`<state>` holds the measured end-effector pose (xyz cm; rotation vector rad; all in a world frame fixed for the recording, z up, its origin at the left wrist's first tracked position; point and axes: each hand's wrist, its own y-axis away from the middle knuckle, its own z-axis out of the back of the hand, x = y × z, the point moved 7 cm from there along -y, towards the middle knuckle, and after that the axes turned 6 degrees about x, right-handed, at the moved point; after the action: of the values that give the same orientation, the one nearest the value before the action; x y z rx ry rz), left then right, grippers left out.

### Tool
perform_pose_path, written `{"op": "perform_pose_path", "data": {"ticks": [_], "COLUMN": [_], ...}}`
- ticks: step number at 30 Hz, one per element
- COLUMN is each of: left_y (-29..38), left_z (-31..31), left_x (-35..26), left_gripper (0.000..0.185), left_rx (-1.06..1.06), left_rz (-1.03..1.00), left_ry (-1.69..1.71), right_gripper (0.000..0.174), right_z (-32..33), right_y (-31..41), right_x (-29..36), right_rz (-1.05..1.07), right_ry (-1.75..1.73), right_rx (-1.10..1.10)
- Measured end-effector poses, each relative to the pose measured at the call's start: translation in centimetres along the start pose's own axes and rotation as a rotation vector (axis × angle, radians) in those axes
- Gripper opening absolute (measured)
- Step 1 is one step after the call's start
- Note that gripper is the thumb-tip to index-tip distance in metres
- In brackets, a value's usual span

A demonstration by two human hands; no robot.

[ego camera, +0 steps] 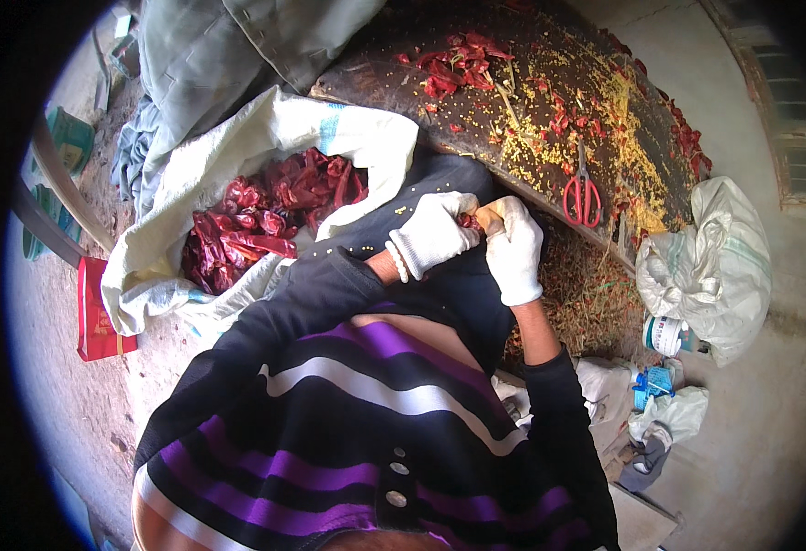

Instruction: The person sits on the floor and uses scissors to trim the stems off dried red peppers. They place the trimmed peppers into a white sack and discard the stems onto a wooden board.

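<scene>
My left hand [437, 231], in a white knit glove, holds a dried red chili pepper [469, 222], mostly hidden by the fingers. My right hand [514, 244], gloved too with orange-stained fingertips, pinches at the same pepper from the other side. Both hands meet above my dark trousers [375, 224], where pale seeds lie scattered. To the left, an open white woven sack [368, 127] contains many dried red peppers [306, 182]. Red-handled scissors [582, 196] lie on the dark tabletop [403, 89] beyond my right hand.
Yellow seeds [620, 131] and torn red pepper pieces [458, 65] cover parts of the tabletop. A bundled white sack [713, 268] and a white tub [663, 335] stand at right. A red paper bag [100, 310] is on the left floor, near curved wooden legs [69, 186].
</scene>
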<state>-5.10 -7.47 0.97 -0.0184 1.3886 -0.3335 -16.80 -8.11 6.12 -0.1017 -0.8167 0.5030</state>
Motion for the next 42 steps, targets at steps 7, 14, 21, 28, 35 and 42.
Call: {"op": "perform_pose_path", "data": {"ticks": [7,14,21,28,35,42], "left_y": [0.3,0.7,0.8,0.5,0.5,0.6], "left_z": [-0.7,-1.0,0.0,0.6,1.2,1.7], "left_x": [-0.2,-0.6,1.9,1.4,1.6,1.7], "left_gripper": [0.014,0.008,0.013,0.016,0.017,0.014], "left_rx": [-0.008,-0.032,0.110,0.139,0.127,0.145], "left_rz": [-0.123,-0.141,0.443,0.465,0.484,0.512], "left_ry": [-0.187,-0.018,0.642,0.600,0.641,0.734], "right_gripper": [0.016,0.023,0.015,0.029,0.065,0.026], "right_z": [-1.9,-3.7,0.0,0.4,-10.8,-6.4], "right_y": [2.7,3.9,1.6,-11.5,-21.6,-22.0], "right_x": [-4.9,-8.9,-6.5,-4.3,-1.6,-8.5], "right_rz": [-0.516,-0.729,-0.145,0.048,0.265,0.115], "right_ry": [-0.667,-1.296,0.217,0.334,0.883,0.849], "right_rx": [0.034,-0.235,0.111,-0.039,0.401,0.310]}}
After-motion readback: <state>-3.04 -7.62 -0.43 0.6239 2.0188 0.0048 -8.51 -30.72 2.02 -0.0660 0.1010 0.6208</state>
